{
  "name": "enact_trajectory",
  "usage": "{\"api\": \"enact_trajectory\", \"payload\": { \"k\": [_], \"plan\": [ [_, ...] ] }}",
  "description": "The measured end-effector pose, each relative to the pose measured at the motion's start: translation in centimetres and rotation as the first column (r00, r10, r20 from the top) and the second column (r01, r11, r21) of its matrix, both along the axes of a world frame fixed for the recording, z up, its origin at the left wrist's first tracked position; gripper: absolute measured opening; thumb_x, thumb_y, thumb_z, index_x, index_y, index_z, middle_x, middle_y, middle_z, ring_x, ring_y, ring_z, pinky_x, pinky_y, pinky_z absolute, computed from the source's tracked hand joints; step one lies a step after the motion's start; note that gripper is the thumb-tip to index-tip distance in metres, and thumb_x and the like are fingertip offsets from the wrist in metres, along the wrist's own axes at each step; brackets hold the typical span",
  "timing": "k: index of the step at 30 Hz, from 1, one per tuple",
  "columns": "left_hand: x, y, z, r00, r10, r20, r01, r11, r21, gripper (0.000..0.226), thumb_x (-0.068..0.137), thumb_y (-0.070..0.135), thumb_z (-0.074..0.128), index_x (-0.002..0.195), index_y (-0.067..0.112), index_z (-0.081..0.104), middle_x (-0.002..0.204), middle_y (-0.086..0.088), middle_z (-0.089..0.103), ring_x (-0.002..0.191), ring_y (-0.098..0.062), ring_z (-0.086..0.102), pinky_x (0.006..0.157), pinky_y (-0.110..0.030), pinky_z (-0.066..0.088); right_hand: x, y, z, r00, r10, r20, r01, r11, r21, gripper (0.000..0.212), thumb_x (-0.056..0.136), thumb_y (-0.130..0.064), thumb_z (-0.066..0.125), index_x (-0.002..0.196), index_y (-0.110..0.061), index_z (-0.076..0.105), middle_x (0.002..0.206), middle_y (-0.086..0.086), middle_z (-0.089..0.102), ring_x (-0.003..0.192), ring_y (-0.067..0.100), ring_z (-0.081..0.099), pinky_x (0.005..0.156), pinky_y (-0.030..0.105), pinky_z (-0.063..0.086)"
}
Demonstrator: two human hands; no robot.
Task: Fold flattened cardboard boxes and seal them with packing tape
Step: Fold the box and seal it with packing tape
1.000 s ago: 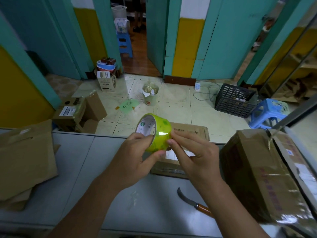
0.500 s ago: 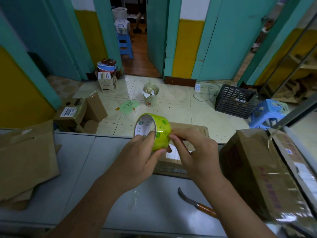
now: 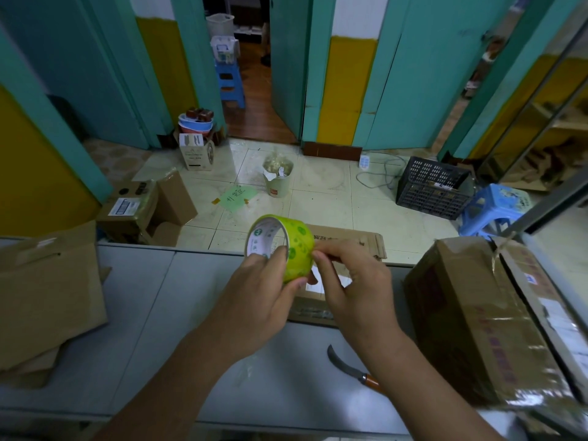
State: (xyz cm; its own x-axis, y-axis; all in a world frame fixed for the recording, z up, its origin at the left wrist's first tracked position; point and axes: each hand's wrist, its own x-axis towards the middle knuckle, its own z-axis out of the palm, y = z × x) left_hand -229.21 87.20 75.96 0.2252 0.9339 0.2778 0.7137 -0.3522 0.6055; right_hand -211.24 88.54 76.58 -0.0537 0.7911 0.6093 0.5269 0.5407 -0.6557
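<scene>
Turned slightly, glossy green tape roll (image 3: 300, 246), left hand (image 3: 264, 297) gripping

Showed lime-green tape roll (image 3: 299, 249) dotted darker green, white inside, brown flattened cardboard box (image 3: 346, 240), blue stool (image 3: 496, 202), black crate (image 3: 429, 189).
</scene>
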Motion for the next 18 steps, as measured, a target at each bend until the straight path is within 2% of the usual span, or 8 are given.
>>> {"api": "enact_trajectory", "payload": {
  "k": [5,12,15,18],
  "plan": [
    [0.2,-0.1,-0.3,0.998,0.005,0.068,-0.001,0.998,-0.059,0.044,0.100,0.046,0.053,0.127,0.010,0.058,0.093,-0.007,0.059,0.085,-0.023,0.056,0.071,-0.048,0.051,-0.2,0.2,-0.2,1.000,-0.006,0.011,0.006,1.000,0.000,0.006,0.093,-0.004,0.072,0.096,-0.008,0.074,0.083,0.000,0.070,0.080,0.008,0.062,0.075,0.014,0.047],
    [0.4,0.0,-0.8,0.992,-0.025,0.124,0.036,0.995,-0.088,0.036,0.102,0.047,0.052,0.124,0.019,0.059,0.098,-0.003,0.064,0.091,-0.024,0.060,0.074,-0.050,0.054,-0.1,0.2,-0.9,1.000,-0.014,0.024,0.014,1.000,-0.001,0.003,0.095,-0.010,0.068,0.096,-0.009,0.071,0.088,-0.002,0.069,0.082,0.007,0.062,0.076,0.014,0.046],
    [0.9,0.4,-0.3,0.988,-0.062,0.142,0.070,0.996,-0.052,0.027,0.104,0.042,0.054,0.122,0.024,0.061,0.100,0.003,0.066,0.094,-0.022,0.061,0.076,-0.048,0.054,0.0,0.1,-0.9,0.997,-0.048,-0.057,0.047,0.998,-0.035,0.007,0.096,-0.012,0.068,0.102,-0.012,0.073,0.088,-0.011,0.070,0.085,-0.002,0.066,0.077,0.010,0.048],
    [1.2,0.9,0.0,0.993,-0.041,0.112,0.048,0.997,-0.054,0.035,0.103,0.043,0.053,0.126,0.018,0.059,0.098,-0.002,0.065,0.092,-0.024,0.060,0.076,-0.050,0.054,0.4,0.3,-0.9,0.998,-0.024,-0.060,0.024,1.000,-0.011,0.018,0.098,-0.015,0.069,0.114,-0.012,0.075,0.096,-0.009,0.075,0.088,0.000,0.069,0.079,0.013,0.051]
  ]
}}
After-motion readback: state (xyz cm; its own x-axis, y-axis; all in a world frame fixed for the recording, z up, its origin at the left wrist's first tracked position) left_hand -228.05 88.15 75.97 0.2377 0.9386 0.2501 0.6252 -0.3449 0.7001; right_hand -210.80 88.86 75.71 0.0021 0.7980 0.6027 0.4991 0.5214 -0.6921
